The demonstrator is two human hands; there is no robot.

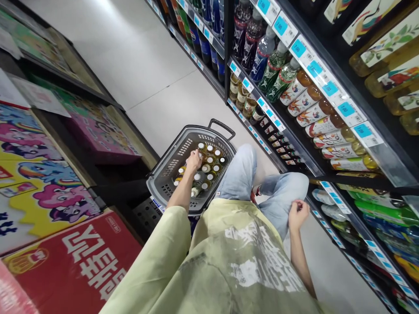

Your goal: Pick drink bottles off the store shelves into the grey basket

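Observation:
My left hand (194,161) reaches down into a grey shopping basket (170,163) on the floor. Its fingers are closed around the top of one of the several small capped bottles (209,168) standing in the basket. My right hand (297,213) rests by my right knee with its fingers curled; nothing shows in it. I am crouched in light jeans and a pale green shirt.
Drink shelves (314,104) with bottles and blue price tags run along the right. Boxed toys (49,183) and a red carton (85,261) fill the left shelves. Pale floor tiles (137,69) stretch ahead down the aisle.

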